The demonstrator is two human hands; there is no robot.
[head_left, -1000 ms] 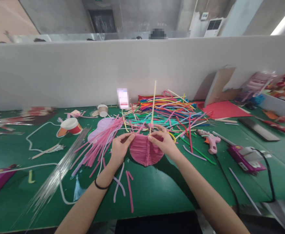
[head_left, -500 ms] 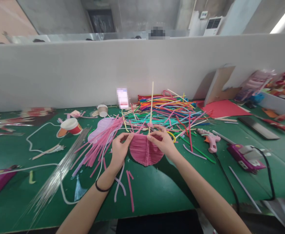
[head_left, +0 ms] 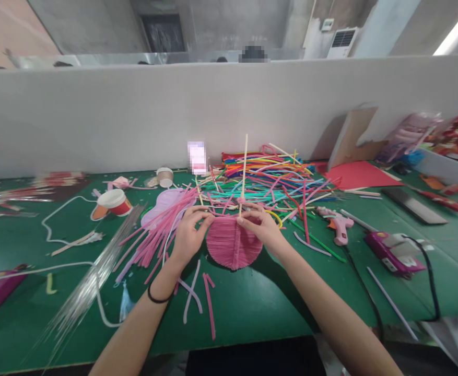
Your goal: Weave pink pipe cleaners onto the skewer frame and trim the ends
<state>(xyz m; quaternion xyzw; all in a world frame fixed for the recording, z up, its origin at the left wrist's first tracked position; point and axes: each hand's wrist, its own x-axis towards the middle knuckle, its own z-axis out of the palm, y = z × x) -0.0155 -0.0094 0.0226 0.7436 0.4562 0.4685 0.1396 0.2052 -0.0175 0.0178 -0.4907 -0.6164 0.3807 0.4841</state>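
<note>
A round pink fan-like piece (head_left: 234,245) made of pipe cleaners hangs between my hands over the green table, with a ridge down its middle. A pale thin stick (head_left: 245,167) stands up from its top. My left hand (head_left: 191,230) pinches the piece's upper left edge between thumb and fingers. With thumb and fingers closed, my right hand (head_left: 260,224) grips the top near the foot of the stick. Loose pink pipe cleaners (head_left: 156,235) lie to the left, partly over a lilac piece (head_left: 168,201).
Colourful pipe cleaners (head_left: 268,169) pile up behind. To the right are a pink glue gun (head_left: 342,228) and a purple power strip (head_left: 391,256). Leftward lie a paper cup (head_left: 116,202), thin wires (head_left: 103,271) and a white cable. A grey partition (head_left: 134,120) stands behind.
My left hand has shifted slightly left and its fingers now lie flatter along the top edge. The pink piece has tilted a little. My right hand has barely moved.
</note>
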